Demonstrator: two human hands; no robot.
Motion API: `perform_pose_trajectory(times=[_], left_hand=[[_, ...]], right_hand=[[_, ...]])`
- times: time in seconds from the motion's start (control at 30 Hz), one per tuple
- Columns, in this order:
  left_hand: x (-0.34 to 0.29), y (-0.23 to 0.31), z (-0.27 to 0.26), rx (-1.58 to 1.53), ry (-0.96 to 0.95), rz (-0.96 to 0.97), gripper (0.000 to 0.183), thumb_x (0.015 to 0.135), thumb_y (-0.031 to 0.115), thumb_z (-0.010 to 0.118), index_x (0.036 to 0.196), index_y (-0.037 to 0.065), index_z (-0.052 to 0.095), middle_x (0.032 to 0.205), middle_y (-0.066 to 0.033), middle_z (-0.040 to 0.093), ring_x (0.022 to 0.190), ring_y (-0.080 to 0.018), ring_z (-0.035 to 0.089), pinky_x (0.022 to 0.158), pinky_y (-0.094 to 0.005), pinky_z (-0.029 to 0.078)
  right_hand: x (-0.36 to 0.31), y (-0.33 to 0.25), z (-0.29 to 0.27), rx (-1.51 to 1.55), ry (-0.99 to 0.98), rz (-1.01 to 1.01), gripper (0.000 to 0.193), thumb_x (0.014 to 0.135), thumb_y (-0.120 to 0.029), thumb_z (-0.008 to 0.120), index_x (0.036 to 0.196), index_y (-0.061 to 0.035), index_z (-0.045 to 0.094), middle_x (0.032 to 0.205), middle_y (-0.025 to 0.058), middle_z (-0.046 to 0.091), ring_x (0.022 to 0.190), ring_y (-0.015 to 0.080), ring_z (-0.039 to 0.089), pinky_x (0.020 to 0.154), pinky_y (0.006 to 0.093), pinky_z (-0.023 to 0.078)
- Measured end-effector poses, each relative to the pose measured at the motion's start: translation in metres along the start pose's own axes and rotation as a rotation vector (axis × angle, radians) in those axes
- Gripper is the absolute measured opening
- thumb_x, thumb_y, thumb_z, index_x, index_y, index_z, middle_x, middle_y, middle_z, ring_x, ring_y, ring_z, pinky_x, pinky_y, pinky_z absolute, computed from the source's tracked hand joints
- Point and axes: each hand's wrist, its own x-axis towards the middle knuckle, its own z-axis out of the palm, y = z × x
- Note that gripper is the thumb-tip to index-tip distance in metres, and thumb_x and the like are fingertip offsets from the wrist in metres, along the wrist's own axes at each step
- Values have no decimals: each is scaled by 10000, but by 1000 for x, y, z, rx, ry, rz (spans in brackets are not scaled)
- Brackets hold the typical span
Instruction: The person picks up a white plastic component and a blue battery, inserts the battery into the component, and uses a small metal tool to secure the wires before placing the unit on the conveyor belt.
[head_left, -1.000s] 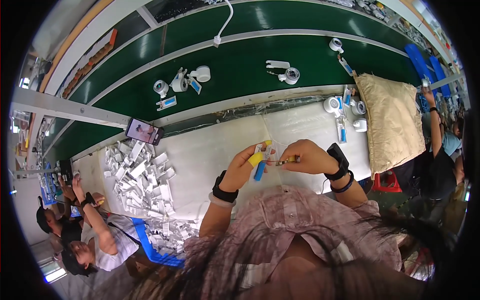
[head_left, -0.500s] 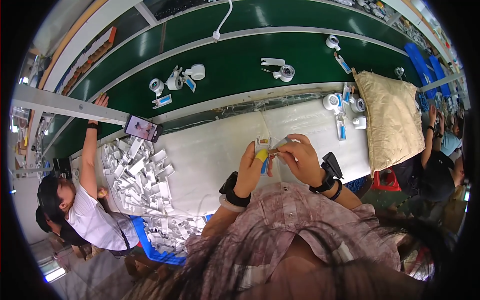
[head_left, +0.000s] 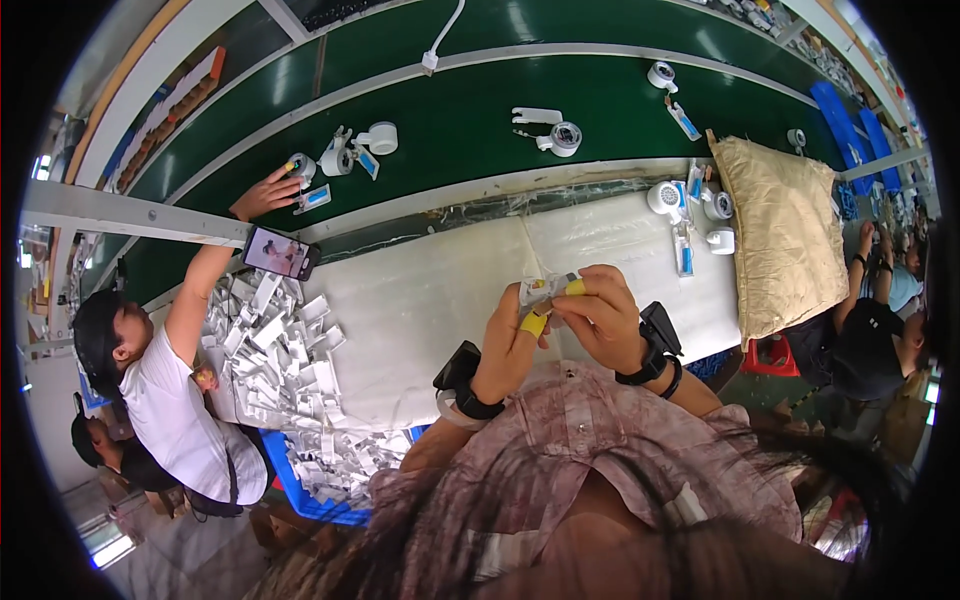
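White plastic piece (head_left: 540,290), pinched in my left hand (head_left: 508,345) and right hand (head_left: 603,318) mid-frame, looks half-done from my end (loose white parts (head_left: 280,345) untouched, lower left).

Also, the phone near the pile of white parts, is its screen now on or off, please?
On: the phone shows a bright, coloured picture across its front.

head fisheye | looks down — left hand (head_left: 508,345), right hand (head_left: 610,322) near | workbench (head_left: 420,310) beyond
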Motion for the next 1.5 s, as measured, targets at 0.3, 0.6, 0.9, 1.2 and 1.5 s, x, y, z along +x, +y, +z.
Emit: perform_pose_trajectory(times=[0.3, 0.6, 0.9, 1.2, 1.5], left_hand=[[-1, 2, 1, 22, -11, 21, 267, 951, 10, 364, 1207, -5, 439, 955, -82, 571, 770, -112, 530, 637, -249, 475], [0, 4, 1, 171, 35, 39, 220, 964, 57, 376, 1147, -17, 475, 920, -72, 576, 723, -95, 506, 607, -236, 447], [-1, 0, 6, -7, 49, 12, 259, 944, 66, 403, 1179, -20, 468, 929, -73, 582, 713, -105, 513, 604, -233, 444], [0, -11, 2, 102, 53, 139, 293, 978, 135, 447, 1229, -15, 452, 957, -87, 590, 740, -105, 533, 609, -232, 448], [-1, -16, 0, 174, 82, 85, 247, 1011, 154, 426, 1193, -6, 477, 908, -56, 580, 710, -82, 507, 589, -224, 444]], right_hand=[[-3, 3, 1, -7, 9, 7, 290, 659, 24, 769, 918, -90, 703, 924, 58, 610, 923, 315, 573, 809, 395, 490], [-3, 8, 4, -3, -16, 13, 272, 672, 8, 764, 919, -82, 695, 907, 72, 597, 916, 321, 562, 798, 390, 489], [1, 10, 3, 13, -16, -35, 245, 689, 26, 752, 908, -60, 684, 830, 56, 601, 789, 249, 575, 872, 432, 476], [10, 7, 3, 15, -41, -45, 268, 666, 40, 753, 905, -57, 680, 810, 50, 596, 754, 240, 561, 899, 442, 471], [10, 11, 4, 13, -78, -45, 303, 639, 55, 746, 910, -65, 683, 801, 47, 594, 764, 241, 565, 919, 454, 463]])
